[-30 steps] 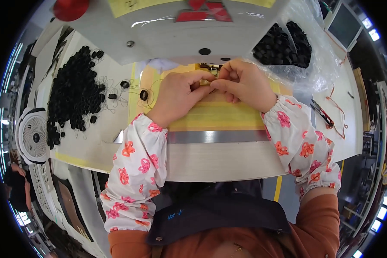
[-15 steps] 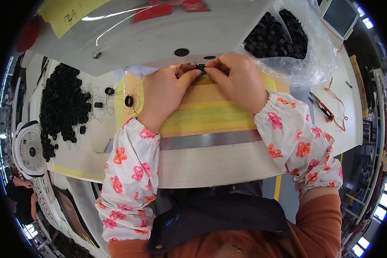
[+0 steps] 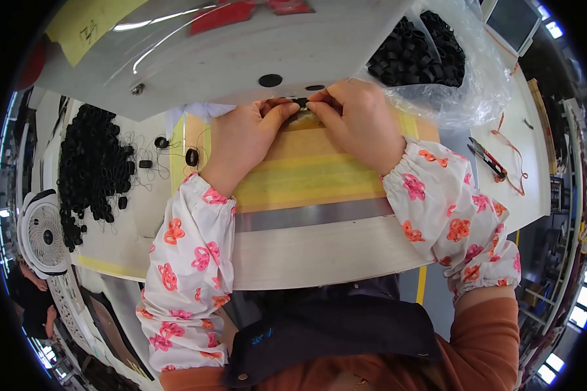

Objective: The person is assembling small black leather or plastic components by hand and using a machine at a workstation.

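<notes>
Under the front edge of the grey machine housing [image 3: 209, 68], my left hand [image 3: 244, 133] and my right hand [image 3: 362, 120] meet, thumb and forefinger of each pinching a small black piece [image 3: 301, 103] from either side. Its exact kind is hidden by my fingertips. Below the hands lies a tan work surface [image 3: 300, 146] with yellow tape strips across it. Nearest my left wrist, a small black ring [image 3: 192, 157] with thin thread trailing from it sits on the tape at the surface's left side.
A heap of black rings [image 3: 91, 169] with loose threads covers the table's left side, beside a white fan [image 3: 45, 236]. At the back right, a clear plastic bag [image 3: 489, 91] holds black loops [image 3: 414, 55]. Thread snips [image 3: 488, 159] and an orange cord [image 3: 521, 171] lie at the right.
My view has shifted slightly, and my left forearm sits a little further left. Both hands keep their pinch on the small black piece at nearly the same spot.
</notes>
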{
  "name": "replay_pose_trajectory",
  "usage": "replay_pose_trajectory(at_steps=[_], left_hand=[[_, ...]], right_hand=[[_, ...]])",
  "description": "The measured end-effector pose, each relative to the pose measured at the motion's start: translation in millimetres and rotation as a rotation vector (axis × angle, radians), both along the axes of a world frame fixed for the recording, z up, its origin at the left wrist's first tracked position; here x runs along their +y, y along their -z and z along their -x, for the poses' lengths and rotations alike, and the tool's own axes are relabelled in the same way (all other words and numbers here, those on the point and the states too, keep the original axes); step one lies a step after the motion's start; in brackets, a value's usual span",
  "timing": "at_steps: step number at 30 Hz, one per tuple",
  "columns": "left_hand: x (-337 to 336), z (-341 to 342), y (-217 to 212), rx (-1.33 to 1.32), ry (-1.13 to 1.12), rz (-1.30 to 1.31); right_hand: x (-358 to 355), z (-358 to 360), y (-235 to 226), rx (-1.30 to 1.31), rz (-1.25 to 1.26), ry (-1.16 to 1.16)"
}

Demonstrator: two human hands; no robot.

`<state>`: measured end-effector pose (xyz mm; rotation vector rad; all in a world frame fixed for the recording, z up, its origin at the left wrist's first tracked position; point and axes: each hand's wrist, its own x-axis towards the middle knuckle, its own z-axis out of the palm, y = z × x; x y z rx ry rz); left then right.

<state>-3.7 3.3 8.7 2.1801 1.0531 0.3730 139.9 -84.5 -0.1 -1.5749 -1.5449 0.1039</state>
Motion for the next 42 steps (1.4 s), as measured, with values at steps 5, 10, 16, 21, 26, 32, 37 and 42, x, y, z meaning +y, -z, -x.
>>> replay_pose_trajectory(at_steps=[5,10,16,21,26,32,37,42], left_hand=[[1.0,0.2,2.9,0.019,0.006,-0.031],[-1.5,-2.8,2.6,-0.001,0.008,-0.007],[0.1,-2.6,5.3,-0.036,0.011,-0.018],[3.1,1.8,9.4,-0.103,-0.019,0.03],[2.7,2.5,10.1,-0.078,-0.003,-0.023],[5.4,-1.6,16.7,-0.156,-0.002,-0.001],[2.8,-5.8,2.8,-0.123,0.038,-0.04],[4.6,6.2,10.1,-0.148,0.038,-0.09]], right_hand=[[-0.3,-0.8,0.7,-0.028,-0.036,0.011],[-2.3,-1.7,-0.3,-0.073,0.002,0.044],[-1.8,-1.7,-1.7,-0.038,0.021,0.029],[2.0,4.7,-1.4,-0.033,0.064,0.056],[2.0,2.6,1.8,0.003,0.025,0.053],[4.4,0.8,4.7,-0.025,0.052,0.069],[2.0,-5.5,1.2,-0.005,0.086,0.053],[7.3,-1.0,6.1,-0.034,-0.015,-0.017]])
